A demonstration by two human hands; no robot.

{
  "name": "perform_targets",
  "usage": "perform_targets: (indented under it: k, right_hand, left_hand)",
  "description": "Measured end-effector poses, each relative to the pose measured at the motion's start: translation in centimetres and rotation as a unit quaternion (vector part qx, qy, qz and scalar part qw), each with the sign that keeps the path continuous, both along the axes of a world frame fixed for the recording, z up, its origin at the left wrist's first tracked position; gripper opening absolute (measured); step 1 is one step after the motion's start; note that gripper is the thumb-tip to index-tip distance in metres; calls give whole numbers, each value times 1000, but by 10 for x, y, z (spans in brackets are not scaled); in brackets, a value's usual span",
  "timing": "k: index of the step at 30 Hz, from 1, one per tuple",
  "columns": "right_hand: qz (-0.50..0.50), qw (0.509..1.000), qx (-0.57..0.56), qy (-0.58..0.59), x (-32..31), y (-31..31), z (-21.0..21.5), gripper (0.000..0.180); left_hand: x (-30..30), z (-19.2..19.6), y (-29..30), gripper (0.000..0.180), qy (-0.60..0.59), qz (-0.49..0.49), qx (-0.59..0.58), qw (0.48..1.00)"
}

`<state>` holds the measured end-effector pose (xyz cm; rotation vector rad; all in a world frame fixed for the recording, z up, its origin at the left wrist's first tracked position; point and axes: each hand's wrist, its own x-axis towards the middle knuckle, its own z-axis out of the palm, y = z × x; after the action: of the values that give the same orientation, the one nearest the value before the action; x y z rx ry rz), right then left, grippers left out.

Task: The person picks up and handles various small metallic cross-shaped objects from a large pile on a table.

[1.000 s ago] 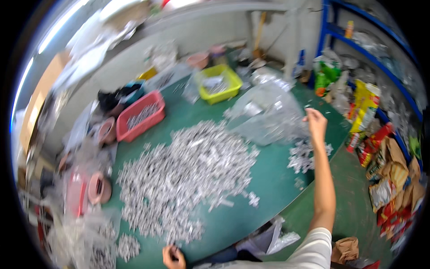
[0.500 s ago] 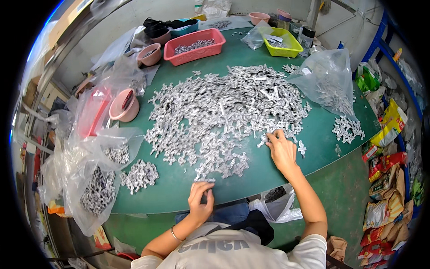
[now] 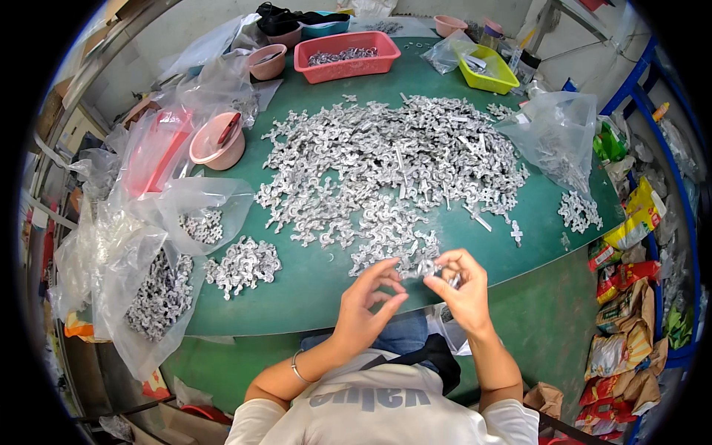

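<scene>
A wide heap of small silver-grey metal parts (image 3: 393,156) covers the middle of the green table (image 3: 311,300). At its near edge, my right hand (image 3: 466,293) pinches a small silver metal part (image 3: 427,268) between thumb and fingers; a bit of metal also shows inside the curled fingers. My left hand (image 3: 365,304) is close by on the left, fingers bent and thumb apart, with nothing visible between them. One loose cross-shaped part (image 3: 516,233) lies to the right of the heap.
A smaller pile of parts (image 3: 243,265) and clear plastic bags (image 3: 159,297) of parts lie on the left. Pink bowl (image 3: 218,152), red tray (image 3: 346,68) and yellow-green basket (image 3: 489,83) stand around the heap. A clear bag (image 3: 556,137) leans at the right.
My right hand has come from the heap's right edge toward me and now holds a metal part. My left hand has risen and moved right, beside it. The view has shifted slightly.
</scene>
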<state>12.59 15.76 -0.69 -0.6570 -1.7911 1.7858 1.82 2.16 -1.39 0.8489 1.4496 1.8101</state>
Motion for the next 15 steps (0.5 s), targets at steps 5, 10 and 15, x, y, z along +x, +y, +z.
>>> perform_targets:
  k: [5, 10, 15]
  right_hand:
    - [-21, 998, -38, 33, -2, -25, 9, 28]
    - [-4, 997, 73, 29, 0, -22, 5, 19]
    - [14, 998, -11, 54, -4, -24, 3, 7]
  left_hand:
    - [-4, 8, -6, 22, 42, 18, 10, 999]
    - [-9, 14, -12, 14, -23, 22, 3, 999]
    - [-14, 17, -19, 14, -167, -22, -43, 985]
